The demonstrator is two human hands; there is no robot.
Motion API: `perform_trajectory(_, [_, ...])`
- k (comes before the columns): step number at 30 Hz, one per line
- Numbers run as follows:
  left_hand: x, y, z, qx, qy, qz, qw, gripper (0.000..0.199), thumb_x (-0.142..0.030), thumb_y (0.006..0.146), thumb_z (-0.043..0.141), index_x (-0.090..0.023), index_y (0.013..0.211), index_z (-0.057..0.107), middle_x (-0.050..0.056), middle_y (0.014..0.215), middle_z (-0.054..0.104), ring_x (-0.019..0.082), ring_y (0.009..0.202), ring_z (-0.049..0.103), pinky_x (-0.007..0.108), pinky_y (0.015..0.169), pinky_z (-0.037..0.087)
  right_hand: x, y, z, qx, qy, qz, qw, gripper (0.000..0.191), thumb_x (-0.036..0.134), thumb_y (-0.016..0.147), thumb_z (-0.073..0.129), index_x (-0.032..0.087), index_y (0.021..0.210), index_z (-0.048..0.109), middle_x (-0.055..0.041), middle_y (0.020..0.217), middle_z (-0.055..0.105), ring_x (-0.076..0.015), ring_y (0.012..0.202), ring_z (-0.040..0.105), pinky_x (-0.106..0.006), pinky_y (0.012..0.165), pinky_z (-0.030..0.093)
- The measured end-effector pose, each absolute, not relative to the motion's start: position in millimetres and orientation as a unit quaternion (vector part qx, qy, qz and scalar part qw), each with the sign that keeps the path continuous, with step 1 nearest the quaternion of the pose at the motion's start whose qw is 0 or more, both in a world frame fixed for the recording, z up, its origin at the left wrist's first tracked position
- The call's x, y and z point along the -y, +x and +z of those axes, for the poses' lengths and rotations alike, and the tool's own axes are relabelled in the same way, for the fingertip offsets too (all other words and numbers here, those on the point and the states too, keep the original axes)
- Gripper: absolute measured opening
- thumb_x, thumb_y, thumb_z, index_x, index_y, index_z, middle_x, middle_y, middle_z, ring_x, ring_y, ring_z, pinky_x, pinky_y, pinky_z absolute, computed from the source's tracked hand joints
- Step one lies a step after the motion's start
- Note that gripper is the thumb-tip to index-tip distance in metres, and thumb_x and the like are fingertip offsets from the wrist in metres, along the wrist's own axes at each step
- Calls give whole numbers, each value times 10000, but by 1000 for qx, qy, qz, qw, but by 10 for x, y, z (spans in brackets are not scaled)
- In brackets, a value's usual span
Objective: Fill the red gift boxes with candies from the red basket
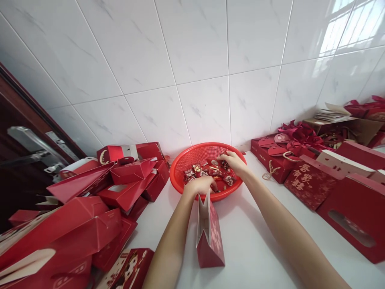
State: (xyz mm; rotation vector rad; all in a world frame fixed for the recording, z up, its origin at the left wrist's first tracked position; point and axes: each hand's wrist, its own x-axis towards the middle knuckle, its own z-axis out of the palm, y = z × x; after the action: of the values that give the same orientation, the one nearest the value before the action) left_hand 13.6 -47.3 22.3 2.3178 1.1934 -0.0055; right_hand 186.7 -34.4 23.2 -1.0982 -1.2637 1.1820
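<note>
Both hands were down in the red perforated plastic basket (207, 151), set on the white table (255, 241) near the tiled wall (204, 104). Wrapped sweets (215, 173) were spread over its floor, mostly in red wrappers, some with gold or white print.

Right hand (231, 161): fingers curled down at the far right of the pile, dark red wrappers right at the fingertips. Whether one was gripped could not be told. Left hand (203, 184): brought over the near rim, fingers bent inward among the sweets; tips partly hidden, so grasp or no grasp could not be told either.

Red paper gift bag (217, 235) was stood upright just on the near side of the basket, mouth open, side gusset folded inward. Left wrist was held right by its top edge (snag risk, in my judgement; a light bag would be tipped easily).

For a clean pick: sweets were best pinched from the top of the pile, few at a time, with the left forearm kept clear of the bag mouth. Gusset was better pushed out flat first, so that wrappers would not be caught on the fold.

Red cartons (129, 176) were heaped at left; a rope-handled gift box (272, 154) was parked at right.
</note>
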Motion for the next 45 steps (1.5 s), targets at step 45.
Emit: perform_trajectory(45, [595, 175, 264, -444, 819, 295, 211, 347, -238, 830, 704, -203, 1175, 722, 83, 1192, 645, 259, 1125, 615, 393, 1034, 468, 463, 1893, 266, 508, -450, 594, 432, 391, 534, 893, 604, 183, 1030, 706, -85, 1052, 663, -183, 868, 595, -234, 602, 494])
